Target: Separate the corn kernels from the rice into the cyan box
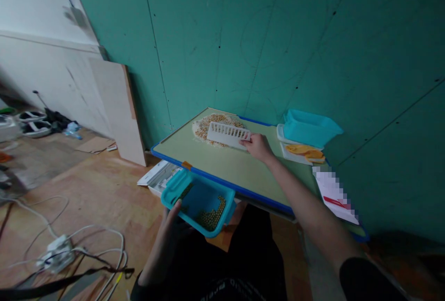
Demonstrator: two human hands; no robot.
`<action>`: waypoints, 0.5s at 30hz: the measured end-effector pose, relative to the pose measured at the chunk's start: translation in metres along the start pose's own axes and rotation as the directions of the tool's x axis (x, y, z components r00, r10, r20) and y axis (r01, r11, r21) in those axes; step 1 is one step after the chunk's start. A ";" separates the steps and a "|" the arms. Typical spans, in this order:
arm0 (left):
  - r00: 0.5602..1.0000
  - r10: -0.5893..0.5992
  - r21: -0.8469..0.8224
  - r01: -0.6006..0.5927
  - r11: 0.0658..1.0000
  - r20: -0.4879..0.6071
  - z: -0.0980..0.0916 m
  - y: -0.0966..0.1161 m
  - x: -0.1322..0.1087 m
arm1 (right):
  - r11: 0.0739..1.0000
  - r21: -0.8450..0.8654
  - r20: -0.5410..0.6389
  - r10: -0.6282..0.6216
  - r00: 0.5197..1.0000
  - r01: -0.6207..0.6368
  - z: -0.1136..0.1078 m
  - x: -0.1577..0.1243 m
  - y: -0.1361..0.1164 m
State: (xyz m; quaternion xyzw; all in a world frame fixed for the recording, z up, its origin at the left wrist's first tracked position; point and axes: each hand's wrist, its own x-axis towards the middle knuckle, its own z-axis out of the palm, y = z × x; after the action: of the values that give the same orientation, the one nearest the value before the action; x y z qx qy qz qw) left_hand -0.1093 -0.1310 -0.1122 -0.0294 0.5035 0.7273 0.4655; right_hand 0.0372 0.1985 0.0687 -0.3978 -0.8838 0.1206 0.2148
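My right hand (259, 147) grips one end of a white slotted plastic strip (225, 137), its row of openings facing up. The strip stands over a spread pile of soybeans and white grains (217, 120) on the green tabletop (222, 164). Below the table's front edge, my left hand (171, 217) holds a blue plastic bin (222, 189) by its left side, thumb over the rim. Round beans (212, 217) lie in two patches on the bin's floor. The fingers under the bin are hidden.
At the table's right stand a second blue bin (309, 128), a white tray with an orange cloth (306, 151), and a paper sheet (333, 194). A white box (156, 173) sits below. Cables and a power strip (59, 252) cover the floor at left. A green wall (222, 36) rises behind.
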 end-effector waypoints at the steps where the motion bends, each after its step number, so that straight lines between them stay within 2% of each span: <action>1: 1.000 0.008 0.003 -0.008 1.000 0.006 0.001 0.001 -0.001 | 1.000 -0.002 -0.002 -0.006 1.000 0.006 0.000 0.000 0.000; 5: 1.000 0.004 0.008 -0.004 1.000 0.013 0.007 0.004 -0.007 | 0.999 0.041 0.019 -0.002 1.000 0.001 0.003 0.000 0.000; 9: 0.998 -0.041 0.027 0.043 0.999 -0.042 0.014 0.009 -0.015 | 0.991 0.130 0.023 -0.007 1.000 0.004 0.007 0.001 0.003; 15: 0.995 -0.014 0.050 0.019 0.999 -0.096 0.020 0.011 -0.023 | 0.980 0.196 -0.015 0.029 0.999 -0.025 0.013 0.005 0.010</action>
State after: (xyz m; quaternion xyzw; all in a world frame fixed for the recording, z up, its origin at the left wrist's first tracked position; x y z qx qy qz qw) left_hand -0.0954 -0.1311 -0.0825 -0.0568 0.5432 0.7082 0.4474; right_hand 0.0347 0.2078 0.0552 -0.3878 -0.8602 0.2061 0.2592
